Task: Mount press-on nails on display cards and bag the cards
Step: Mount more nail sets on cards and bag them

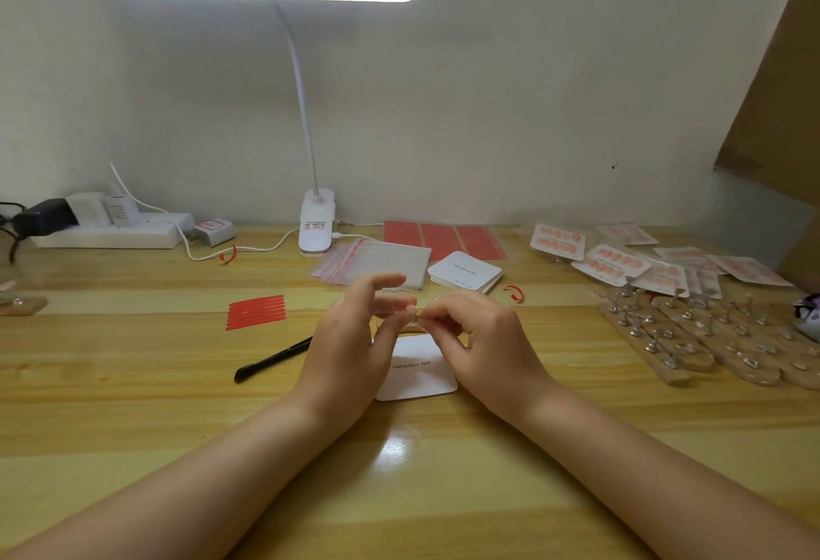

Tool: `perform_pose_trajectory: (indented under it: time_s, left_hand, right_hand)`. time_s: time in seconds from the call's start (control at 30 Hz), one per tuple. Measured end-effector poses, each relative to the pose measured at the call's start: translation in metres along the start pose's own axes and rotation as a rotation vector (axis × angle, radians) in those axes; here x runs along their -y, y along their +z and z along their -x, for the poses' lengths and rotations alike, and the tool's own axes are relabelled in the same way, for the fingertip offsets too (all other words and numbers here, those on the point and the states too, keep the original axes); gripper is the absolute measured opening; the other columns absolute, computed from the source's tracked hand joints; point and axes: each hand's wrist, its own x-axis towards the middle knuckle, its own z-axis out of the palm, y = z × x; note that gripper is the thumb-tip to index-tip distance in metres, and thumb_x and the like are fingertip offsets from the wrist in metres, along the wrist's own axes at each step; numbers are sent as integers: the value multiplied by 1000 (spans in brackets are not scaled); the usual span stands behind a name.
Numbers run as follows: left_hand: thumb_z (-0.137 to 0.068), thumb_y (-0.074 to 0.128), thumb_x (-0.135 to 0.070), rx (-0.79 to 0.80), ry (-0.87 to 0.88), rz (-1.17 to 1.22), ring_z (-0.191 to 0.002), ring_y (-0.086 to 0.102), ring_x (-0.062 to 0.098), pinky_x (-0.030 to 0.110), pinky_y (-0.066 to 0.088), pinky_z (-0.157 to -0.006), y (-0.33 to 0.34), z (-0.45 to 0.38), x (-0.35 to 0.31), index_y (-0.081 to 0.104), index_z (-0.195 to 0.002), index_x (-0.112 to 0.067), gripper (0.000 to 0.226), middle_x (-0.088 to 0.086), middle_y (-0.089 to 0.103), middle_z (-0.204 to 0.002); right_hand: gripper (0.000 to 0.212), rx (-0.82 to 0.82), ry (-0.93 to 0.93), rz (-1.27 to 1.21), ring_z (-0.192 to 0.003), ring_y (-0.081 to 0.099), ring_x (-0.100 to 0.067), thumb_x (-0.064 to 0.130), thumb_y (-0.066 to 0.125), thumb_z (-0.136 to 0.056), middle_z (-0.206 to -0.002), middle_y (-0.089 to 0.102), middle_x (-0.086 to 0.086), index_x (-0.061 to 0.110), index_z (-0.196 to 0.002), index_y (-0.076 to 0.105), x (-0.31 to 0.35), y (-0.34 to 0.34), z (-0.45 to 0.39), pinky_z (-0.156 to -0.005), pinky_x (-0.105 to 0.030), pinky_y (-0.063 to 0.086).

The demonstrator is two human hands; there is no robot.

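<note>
At frame centre, your left hand (355, 333) and right hand (479, 337) meet fingertip to fingertip, both pinching 1 small object too tiny to identify, above a white display card (419, 375) on the wooden desk (133, 404). Clear bags (377, 260) lie just beyond; bagged nail cards (621, 264) fill the right.

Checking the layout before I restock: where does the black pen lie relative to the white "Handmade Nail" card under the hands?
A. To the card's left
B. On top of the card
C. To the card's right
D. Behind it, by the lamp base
A: the black pen lies on the table left of the white card, beside the left hand.
</note>
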Motion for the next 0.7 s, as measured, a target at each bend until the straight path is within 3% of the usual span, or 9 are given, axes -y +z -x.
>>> perform_pose_trajectory:
  time_s: [0.1, 0.33, 0.5, 0.7]
  left_hand:
    - [-89, 67, -12, 3, -47, 60, -94, 65, -3, 19, 49, -83, 0, 0, 1, 48, -109, -37, 37, -12, 72, -98]
    - [-88, 68, -11, 16, -109, 172, -94, 67, 0, 22, 51, -85, -1, -2, 4, 53, -110, -28, 32, -11, 74, -95]
    - [-88, 68, -10, 17, -142, 221, -93, 68, 1, 17, 51, -82, -1, -3, 3, 52, -107, -32, 33, -11, 74, -94]
    - [-94, 59, -5, -10, -152, 272, -84, 70, 4, 14, 50, -76, -2, -4, 1, 51, -108, -24, 25, -10, 75, -86]
  right_hand:
    - [9, -1, 7, -4, -76, 54, -6, -2, 70, -84, -83, 66, 2, 4, -89, 72, 1, 0, 0, -73, -14, 42]
    - [8, 4, 11, -26, -79, 60, -13, -3, 68, -85, -84, 68, -4, 2, -90, 72, 0, 0, 0, -73, -21, 47]
    - [7, -4, 9, -26, -78, 58, -10, -2, 68, -85, -83, 68, -4, 2, -89, 71, -1, 1, 0, -73, -16, 44]
    - [9, -10, 8, -53, -78, 60, -9, -3, 69, -84, -83, 69, -3, 3, -90, 72, -4, 1, 1, -73, -17, 47]
